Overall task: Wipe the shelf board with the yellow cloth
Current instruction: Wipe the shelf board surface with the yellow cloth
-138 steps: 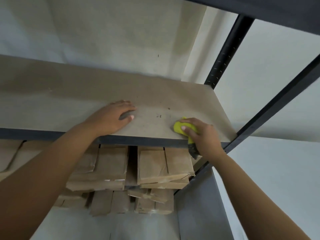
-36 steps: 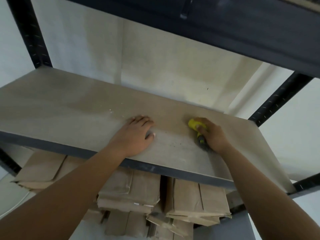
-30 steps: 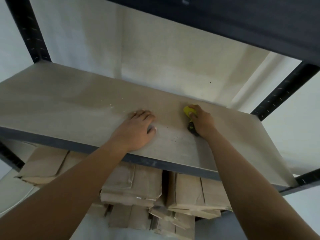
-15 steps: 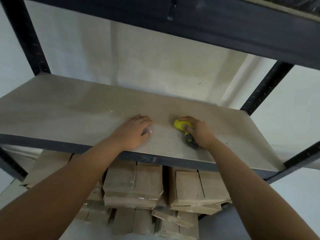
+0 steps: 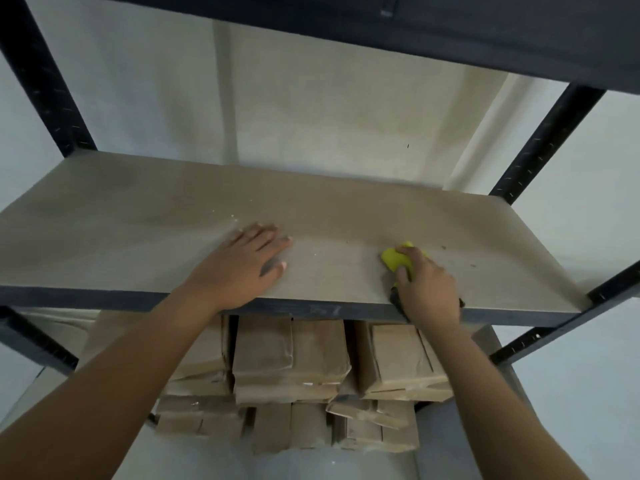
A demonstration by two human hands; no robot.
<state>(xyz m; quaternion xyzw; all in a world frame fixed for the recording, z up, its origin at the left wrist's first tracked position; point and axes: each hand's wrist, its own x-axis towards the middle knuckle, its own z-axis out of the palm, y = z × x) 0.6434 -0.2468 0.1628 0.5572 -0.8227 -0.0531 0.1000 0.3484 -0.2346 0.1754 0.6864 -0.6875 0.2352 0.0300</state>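
Right hand presses yellow cloth onto shelf board.

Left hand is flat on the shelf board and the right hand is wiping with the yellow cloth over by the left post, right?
Not quite. In the head view the right hand holds the yellow cloth toward the board's right end, near the front edge, not by the left post. The left hand does lie flat on the shelf board.

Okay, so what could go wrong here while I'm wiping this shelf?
The yellow cloth sits bunched under your right hand near the shelf board's front edge, so a stroke toward you could slip off. Crumbs beyond your left hand and dark specks to the right may be missed or swept onto the brown paper packages below.
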